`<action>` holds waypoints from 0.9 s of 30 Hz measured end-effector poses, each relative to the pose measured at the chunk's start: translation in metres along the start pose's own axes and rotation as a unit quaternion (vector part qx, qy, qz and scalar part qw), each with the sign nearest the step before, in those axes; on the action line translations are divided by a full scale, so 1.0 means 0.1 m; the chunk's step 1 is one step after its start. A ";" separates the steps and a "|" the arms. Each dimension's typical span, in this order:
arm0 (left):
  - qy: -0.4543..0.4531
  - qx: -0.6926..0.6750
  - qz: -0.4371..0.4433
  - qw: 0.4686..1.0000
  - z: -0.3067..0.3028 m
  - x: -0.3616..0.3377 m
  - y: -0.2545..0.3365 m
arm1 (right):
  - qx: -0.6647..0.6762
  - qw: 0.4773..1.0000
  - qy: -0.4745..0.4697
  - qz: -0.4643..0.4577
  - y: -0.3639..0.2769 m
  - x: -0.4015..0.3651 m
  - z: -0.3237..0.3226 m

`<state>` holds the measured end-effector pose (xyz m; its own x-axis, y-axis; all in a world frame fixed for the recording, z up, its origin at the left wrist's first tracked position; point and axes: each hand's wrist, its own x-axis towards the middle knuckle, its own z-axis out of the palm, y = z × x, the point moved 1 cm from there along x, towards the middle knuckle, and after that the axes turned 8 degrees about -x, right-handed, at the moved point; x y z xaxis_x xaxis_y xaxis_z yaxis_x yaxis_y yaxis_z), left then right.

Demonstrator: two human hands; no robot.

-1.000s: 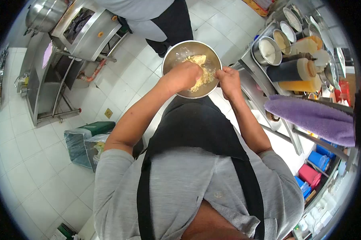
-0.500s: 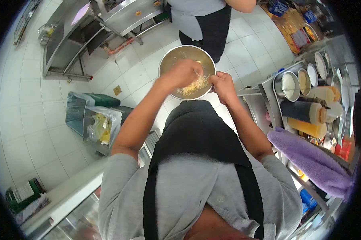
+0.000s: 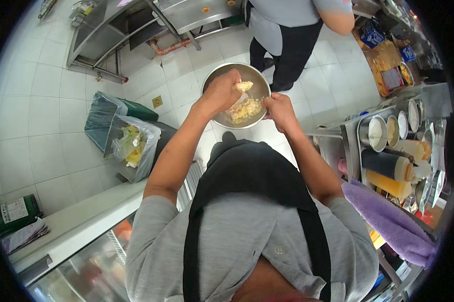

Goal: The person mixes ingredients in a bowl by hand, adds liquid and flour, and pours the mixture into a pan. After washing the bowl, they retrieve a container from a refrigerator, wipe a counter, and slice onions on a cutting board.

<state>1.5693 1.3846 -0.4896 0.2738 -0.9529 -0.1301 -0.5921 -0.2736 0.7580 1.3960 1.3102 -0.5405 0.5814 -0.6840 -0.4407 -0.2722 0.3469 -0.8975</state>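
Observation:
A round steel bowl (image 3: 254, 76) with crumbly yellow food (image 3: 244, 109) in it is held out in front of my chest, above the tiled floor. My left hand (image 3: 220, 93) is inside the bowl, fingers closed on a small clump of the yellow food (image 3: 243, 86) lifted above the rest. My right hand (image 3: 279, 111) pinches the bowl's rim on the right side and holds it up. My grey shirt and black apron fill the lower half of the view.
Another person in a black apron (image 3: 293, 30) stands just beyond the bowl. Bag-lined bins (image 3: 129, 143) sit on the floor at left. A steel stand (image 3: 136, 25) is at top left. Steel pots (image 3: 377, 133), squeeze bottles (image 3: 388, 165) and a purple towel (image 3: 390, 221) are at right.
My left hand went from pressing into the food to lifting a clump above it. My view swung, so the bins and the other person shifted; my right hand stayed on the rim.

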 end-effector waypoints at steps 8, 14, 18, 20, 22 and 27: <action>-0.005 -0.072 0.057 0.996 -0.91 0.13 -0.32 | -0.021 1.000 0.004 -0.001 -0.31 0.33 0.60; -0.013 0.087 0.162 0.983 -0.68 0.33 -0.94 | -0.023 0.999 -0.041 -0.003 -0.46 0.54 1.08; 0.049 -0.044 0.091 0.994 -1.17 0.25 -0.95 | -0.055 0.998 -0.034 0.015 -0.43 0.66 1.31; 0.070 -0.032 0.082 0.994 -1.23 0.14 -1.04 | -0.037 0.998 -0.053 0.006 -0.47 0.73 1.41; 0.081 0.073 0.143 0.984 -1.11 0.20 -1.28 | -0.031 0.997 -0.075 0.008 -0.56 0.77 1.51; -0.058 0.000 0.061 0.996 -1.40 0.22 -1.38 | -0.103 0.991 -0.088 0.024 -0.61 1.00 1.63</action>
<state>1.7629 1.4191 -0.5074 0.1096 -0.9878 -0.1102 -0.6155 -0.1545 0.7729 1.5958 1.3253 -0.5271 0.6837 -0.5416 -0.4891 -0.4424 0.2255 -0.8680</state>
